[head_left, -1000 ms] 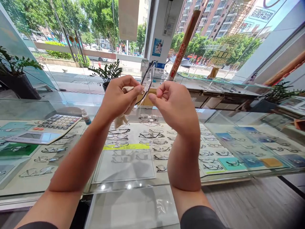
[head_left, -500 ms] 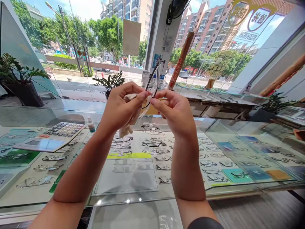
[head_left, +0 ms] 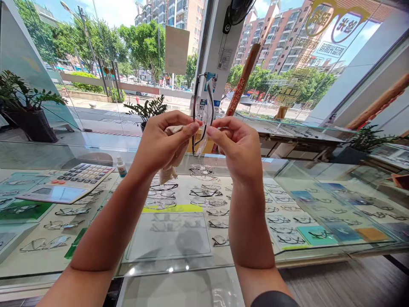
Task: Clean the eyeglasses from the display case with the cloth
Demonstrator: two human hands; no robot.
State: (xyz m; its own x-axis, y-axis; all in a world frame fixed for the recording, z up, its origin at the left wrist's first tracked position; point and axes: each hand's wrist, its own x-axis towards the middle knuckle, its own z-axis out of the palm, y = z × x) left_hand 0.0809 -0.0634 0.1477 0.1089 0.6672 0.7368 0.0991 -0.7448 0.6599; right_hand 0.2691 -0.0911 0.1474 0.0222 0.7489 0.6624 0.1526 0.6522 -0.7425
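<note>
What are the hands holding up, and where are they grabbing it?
Both hands hold a pair of glasses upright by its lower end. The left hand also pinches a cloth; the right hand grips with its fingers.

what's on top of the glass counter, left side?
On the glass counter to the left: a calculator and a small dropper bottle. Rows of display glasses lie under the glass; the forearms cover some.

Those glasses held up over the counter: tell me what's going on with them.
A person holds a pair of glasses up at chest height over a glass display counter. The left hand pinches the frame together with a pale cloth; the right hand pinches the other side. Rows of frames lie under the glass, with a calculator and a small bottle on top.
</note>
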